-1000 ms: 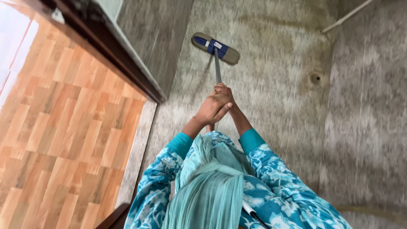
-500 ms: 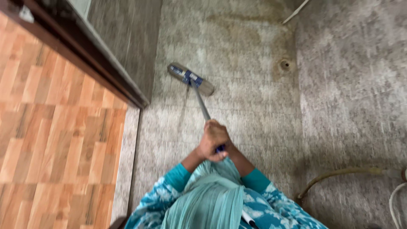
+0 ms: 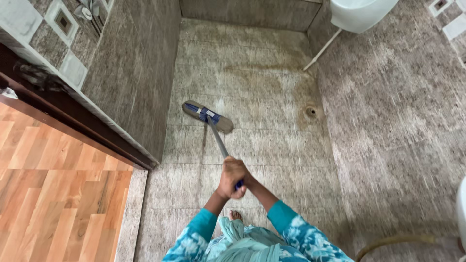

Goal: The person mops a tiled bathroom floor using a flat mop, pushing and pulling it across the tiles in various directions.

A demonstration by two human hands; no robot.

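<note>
Mop with a flat head lies on the grey tiled floor, its head set slantwise just out from the left wall, its thin grey handle running back toward the person. Both hands wrap the near end of that handle: the left hand is folded over the top, fingers curled tight around the pole, and the right hand sits just behind and under it, mostly covered, closed on the blue grip where a bit of blue shows between the two. It looks a light tool, stiff in the pole but soft and flat at the pad, and the head probably swivels where the pole meets it, so a high two-handed hold gives reach while a lower hand would give more press. The tiles may be damp and slick, though I cannot tell. A round drain sits well right of the head, a white basin with its pipe at the far right, wood-pattern flooring beyond the dark threshold on the left.
</note>
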